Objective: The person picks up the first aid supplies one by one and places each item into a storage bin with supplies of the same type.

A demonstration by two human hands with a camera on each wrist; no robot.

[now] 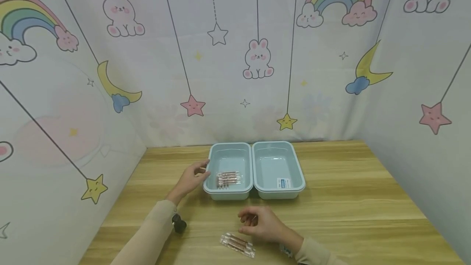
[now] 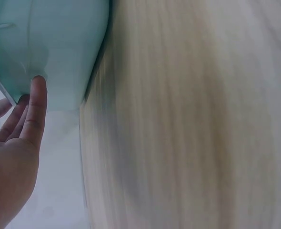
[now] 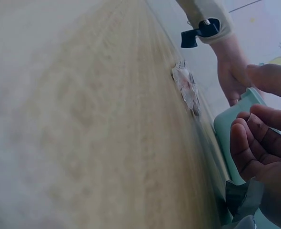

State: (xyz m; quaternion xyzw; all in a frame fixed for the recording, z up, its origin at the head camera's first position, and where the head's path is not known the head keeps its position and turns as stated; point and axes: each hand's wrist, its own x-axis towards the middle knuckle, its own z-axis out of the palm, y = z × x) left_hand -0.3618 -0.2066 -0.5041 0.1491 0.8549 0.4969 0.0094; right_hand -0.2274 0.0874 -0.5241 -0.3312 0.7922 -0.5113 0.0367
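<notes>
My left hand (image 1: 189, 181) touches the left side of the left light-blue tray (image 1: 229, 195), its fingers extended at the rim and outer wall. In the left wrist view one finger (image 2: 36, 107) lies against the tray's outside. Inside that tray are several clear packets of brown sticks with white ends (image 1: 229, 179), like cotton swabs. My right hand (image 1: 266, 224) hovers over the table in front of the trays, fingers loosely curled, with no object plainly visible in them. Just left of it lies a swab packet (image 1: 238, 245), crumpled-looking in the right wrist view.
A second light-blue tray (image 1: 278, 194) stands right against the first, with a white and blue label (image 1: 284, 183) on its floor. Both are on a wood-grain table (image 1: 342, 216), near its back edge. Patterned curtains (image 1: 228, 64) close off the back and sides.
</notes>
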